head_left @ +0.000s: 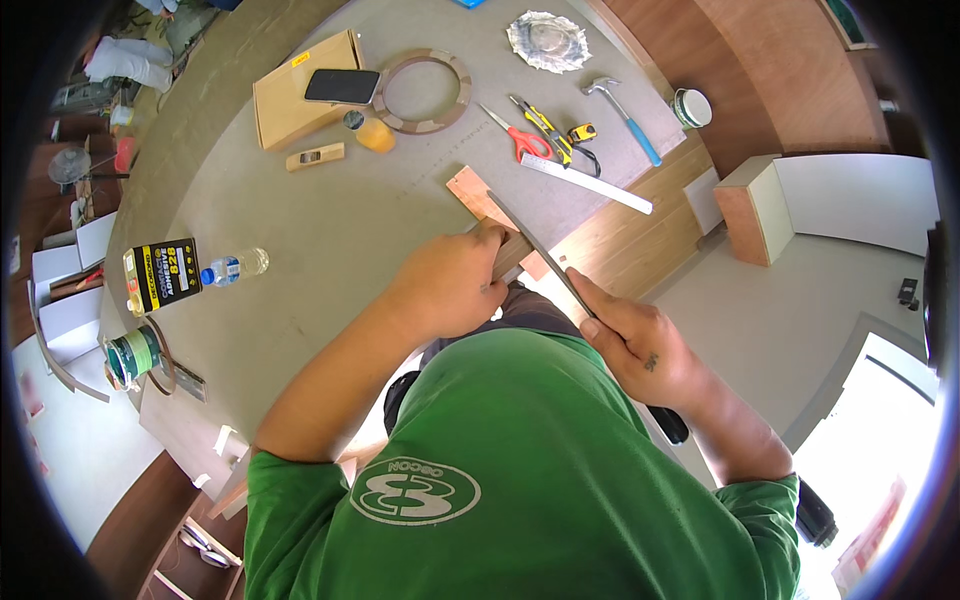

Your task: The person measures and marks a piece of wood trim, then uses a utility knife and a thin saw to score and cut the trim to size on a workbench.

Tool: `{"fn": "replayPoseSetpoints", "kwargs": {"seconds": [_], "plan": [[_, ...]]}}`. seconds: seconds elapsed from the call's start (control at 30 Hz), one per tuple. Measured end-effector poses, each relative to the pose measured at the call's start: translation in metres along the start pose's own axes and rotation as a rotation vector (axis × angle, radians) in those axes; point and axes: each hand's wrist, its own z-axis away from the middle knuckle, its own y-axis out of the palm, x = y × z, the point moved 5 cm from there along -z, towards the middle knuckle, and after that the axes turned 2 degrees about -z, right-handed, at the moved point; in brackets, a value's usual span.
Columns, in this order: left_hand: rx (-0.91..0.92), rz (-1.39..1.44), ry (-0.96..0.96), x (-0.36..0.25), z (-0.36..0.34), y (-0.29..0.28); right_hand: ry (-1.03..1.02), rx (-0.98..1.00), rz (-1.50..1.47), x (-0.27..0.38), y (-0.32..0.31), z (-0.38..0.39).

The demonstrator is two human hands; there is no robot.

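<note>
My left hand is closed around a small brown wooden block at the table's near edge. In my right hand is a long, thin, dark file, gripped at its near end with the thumb along it. The file slants up and left, its edge close against the block; whether they touch I cannot tell. Beyond my left fingers, a reddish wooden strip lies on the table, partly hidden by that hand and the file. A metal ruler rests to the right of the strip.
On the grey table lie red-handled scissors, a yellow utility knife, a tape measure and a hammer. Farther left are a wooden ring, phone, cardboard box, small wooden plane, water bottle and adhesive can.
</note>
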Motion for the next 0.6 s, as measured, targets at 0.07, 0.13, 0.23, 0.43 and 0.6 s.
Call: {"fn": "replayPoseSetpoints", "kwargs": {"seconds": [0.07, 0.13, 0.23, 0.43, 0.6], "plan": [[-0.01, -0.024, 0.002, 0.003, 0.0, 0.001, 0.017, 0.049, 0.03, -0.001, 0.001, -0.002], [-0.01, -0.02, 0.01, -0.001, 0.0, 0.001, -0.033, -0.001, 0.0, -0.008, 0.005, -0.004], [-0.025, -0.015, 0.021, 0.001, -0.001, 0.003, -0.044, -0.005, -0.039, -0.011, 0.011, -0.019], [-0.026, 0.001, 0.033, -0.001, 0.002, 0.0, -0.112, -0.024, 0.016, -0.013, 0.01, -0.006], [-0.032, -0.028, 0.026, -0.001, 0.0, 0.0, -0.217, -0.111, -0.055, -0.018, 0.021, -0.033]]}}
